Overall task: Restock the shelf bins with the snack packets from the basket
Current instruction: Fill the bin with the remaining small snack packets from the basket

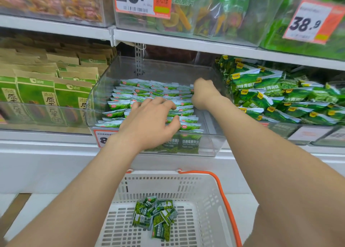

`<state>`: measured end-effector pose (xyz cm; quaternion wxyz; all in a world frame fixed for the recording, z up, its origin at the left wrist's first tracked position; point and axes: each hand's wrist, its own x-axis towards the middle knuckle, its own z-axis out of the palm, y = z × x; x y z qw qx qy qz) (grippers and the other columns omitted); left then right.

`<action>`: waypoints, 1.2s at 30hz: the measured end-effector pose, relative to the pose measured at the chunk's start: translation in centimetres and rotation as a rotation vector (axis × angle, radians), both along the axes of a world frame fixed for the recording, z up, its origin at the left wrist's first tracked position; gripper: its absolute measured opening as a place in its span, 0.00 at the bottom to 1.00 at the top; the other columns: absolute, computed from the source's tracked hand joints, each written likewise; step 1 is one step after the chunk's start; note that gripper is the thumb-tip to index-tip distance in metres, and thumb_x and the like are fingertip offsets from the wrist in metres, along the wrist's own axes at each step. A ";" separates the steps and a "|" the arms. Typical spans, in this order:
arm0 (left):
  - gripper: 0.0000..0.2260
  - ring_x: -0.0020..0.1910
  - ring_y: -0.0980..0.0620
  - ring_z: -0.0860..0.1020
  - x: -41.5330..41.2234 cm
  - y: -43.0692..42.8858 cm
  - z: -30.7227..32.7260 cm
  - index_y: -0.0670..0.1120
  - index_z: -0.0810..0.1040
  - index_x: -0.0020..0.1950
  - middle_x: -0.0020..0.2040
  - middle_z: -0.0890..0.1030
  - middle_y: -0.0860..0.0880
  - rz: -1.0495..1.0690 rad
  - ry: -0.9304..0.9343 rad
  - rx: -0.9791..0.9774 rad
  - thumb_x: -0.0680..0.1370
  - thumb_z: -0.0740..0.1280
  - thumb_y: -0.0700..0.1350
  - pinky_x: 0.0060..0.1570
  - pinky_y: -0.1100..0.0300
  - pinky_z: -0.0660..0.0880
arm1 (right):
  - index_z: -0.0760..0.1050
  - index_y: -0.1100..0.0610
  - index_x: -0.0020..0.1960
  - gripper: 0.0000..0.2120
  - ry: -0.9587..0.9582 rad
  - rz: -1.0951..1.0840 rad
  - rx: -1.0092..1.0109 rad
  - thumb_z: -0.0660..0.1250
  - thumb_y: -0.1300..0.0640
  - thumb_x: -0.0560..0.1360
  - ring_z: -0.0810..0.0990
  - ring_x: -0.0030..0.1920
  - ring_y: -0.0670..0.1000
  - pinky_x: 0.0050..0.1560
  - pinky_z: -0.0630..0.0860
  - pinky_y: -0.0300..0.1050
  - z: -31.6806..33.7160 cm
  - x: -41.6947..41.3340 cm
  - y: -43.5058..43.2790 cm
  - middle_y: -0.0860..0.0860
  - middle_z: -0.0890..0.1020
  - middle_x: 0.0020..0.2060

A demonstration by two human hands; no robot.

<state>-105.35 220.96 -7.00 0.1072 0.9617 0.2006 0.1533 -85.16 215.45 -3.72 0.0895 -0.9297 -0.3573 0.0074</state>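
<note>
Reads as the settling step of the restock, with stock in the bin being squared up ahead of another pick. Rests the left hand (149,121) palm down on the near rows of small green-and-white foil snack packets (149,93) inside the clear plastic shelf bin (158,67), fingers spread and nearly straight, gripping nothing. Reaches the right hand (204,93) to the far right end of the same rows, fingers curled down and away from the lens; impossible to tell of any packet pinched there.

Shows a small heap of dark green snack packets (156,217) loose on the floor of the white perforated plastic basket with the orange handle (196,190), near and below the shelf.

Next, probably: lift both hands out over the bin's low front lip, drop to the basket, gather the heap. Calls for care under the white shelf edge (186,43) close above the bin, and at the bin's right wall, just beside the right wrist. Offers open room in a bare strip down the bin's right side, and between bin front and basket rim.
</note>
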 end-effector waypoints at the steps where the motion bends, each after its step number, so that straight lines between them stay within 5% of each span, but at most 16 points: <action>1: 0.21 0.68 0.47 0.73 0.0 0.0 0.0 0.55 0.76 0.69 0.69 0.76 0.54 -0.012 -0.046 0.012 0.81 0.57 0.61 0.68 0.44 0.66 | 0.71 0.65 0.67 0.16 -0.020 0.017 0.034 0.66 0.64 0.80 0.78 0.60 0.67 0.53 0.76 0.52 0.4 -0.8 -0.8 0.66 0.75 0.64; 9: 0.07 0.50 0.41 0.78 -0.5 -1.8 -1.0 0.47 0.81 0.51 0.50 0.81 0.48 -0.047 -0.486 0.274 0.79 0.65 0.47 0.50 0.47 0.71 | 0.77 0.54 0.45 0.08 -0.399 0.304 0.254 0.62 0.50 0.74 0.80 0.42 0.65 0.37 0.66 0.49 1.7 -11.6 -8.7 0.59 0.81 0.39; 12: 0.02 0.45 0.39 0.79 -1.7 -3.4 -2.0 0.42 0.82 0.47 0.47 0.82 0.44 -0.047 -0.770 0.340 0.79 0.70 0.38 0.43 0.44 0.73 | 0.68 0.52 0.37 0.08 -0.375 0.487 0.158 0.63 0.49 0.70 0.76 0.34 0.64 0.32 0.62 0.47 1.1 -14.5 -11.4 0.53 0.70 0.28; 15: 0.07 0.39 0.42 0.77 -3.1 -5.4 -5.2 0.40 0.81 0.42 0.40 0.80 0.45 -0.034 -0.893 0.346 0.80 0.72 0.40 0.37 0.50 0.74 | 0.68 0.52 0.40 0.07 -0.173 0.623 -0.138 0.63 0.51 0.74 0.70 0.36 0.60 0.35 0.65 0.46 -0.7 -14.8 -13.1 0.49 0.65 0.29; 20: 0.15 0.27 0.48 0.77 -5.0 -6.4 -15.8 0.51 0.72 0.34 0.28 0.75 0.54 -0.093 -0.284 0.057 0.79 0.63 0.55 0.27 0.58 0.68 | 0.76 0.58 0.51 0.06 0.097 0.682 -0.708 0.62 0.57 0.81 0.77 0.41 0.54 0.35 0.68 0.45 -5.5 -14.3 -14.8 0.52 0.76 0.43; 24: 0.15 0.36 0.49 0.76 -6.1 -6.2 -23.1 0.52 0.67 0.36 0.33 0.74 0.53 -0.006 0.336 -0.079 0.82 0.59 0.56 0.35 0.56 0.73 | 0.75 0.56 0.51 0.05 0.122 0.683 -0.832 0.61 0.58 0.81 0.77 0.42 0.51 0.44 0.78 0.47 -8.2 -14.2 -14.3 0.54 0.75 0.45; 26: 0.11 0.41 0.47 0.77 -6.2 -6.3 -26.0 0.52 0.69 0.40 0.39 0.76 0.52 0.009 0.476 -0.124 0.82 0.59 0.51 0.42 0.53 0.78 | 0.75 0.56 0.52 0.05 0.138 0.697 -0.792 0.60 0.57 0.80 0.80 0.47 0.57 0.51 0.81 0.54 -9.0 -14.0 -13.7 0.55 0.73 0.45; 28: 0.05 0.51 0.44 0.80 -6.4 -6.1 -28.7 0.49 0.74 0.53 0.57 0.79 0.46 0.025 0.623 -0.156 0.83 0.60 0.46 0.47 0.50 0.79 | 0.74 0.56 0.54 0.06 0.155 0.716 -0.783 0.60 0.56 0.82 0.80 0.49 0.59 0.47 0.80 0.52 -9.4 -13.9 -13.1 0.55 0.74 0.47; 31: 0.21 0.56 0.42 0.82 -7.0 -5.6 -33.0 0.47 0.64 0.77 0.81 0.59 0.43 0.077 0.812 -0.199 0.84 0.62 0.42 0.44 0.49 0.79 | 0.75 0.56 0.61 0.10 0.149 0.727 -0.798 0.59 0.56 0.83 0.81 0.51 0.59 0.37 0.72 0.47 -9.9 -13.5 -12.1 0.55 0.77 0.53; 34: 0.24 0.53 0.42 0.83 -7.5 -4.7 -36.5 0.47 0.61 0.78 0.83 0.54 0.40 0.086 0.854 -0.271 0.84 0.65 0.44 0.42 0.50 0.78 | 0.76 0.55 0.61 0.11 0.129 0.744 -0.827 0.59 0.57 0.82 0.82 0.50 0.58 0.32 0.67 0.45 -10.3 -13.1 -11.5 0.54 0.77 0.53; 36: 0.21 0.47 0.44 0.82 -7.6 -4.2 -37.5 0.49 0.64 0.76 0.75 0.69 0.41 0.133 0.800 -0.374 0.83 0.64 0.46 0.38 0.52 0.76 | 0.76 0.56 0.55 0.07 0.116 0.755 -0.835 0.59 0.58 0.82 0.79 0.44 0.57 0.32 0.66 0.45 -10.5 -13.1 -10.9 0.54 0.76 0.47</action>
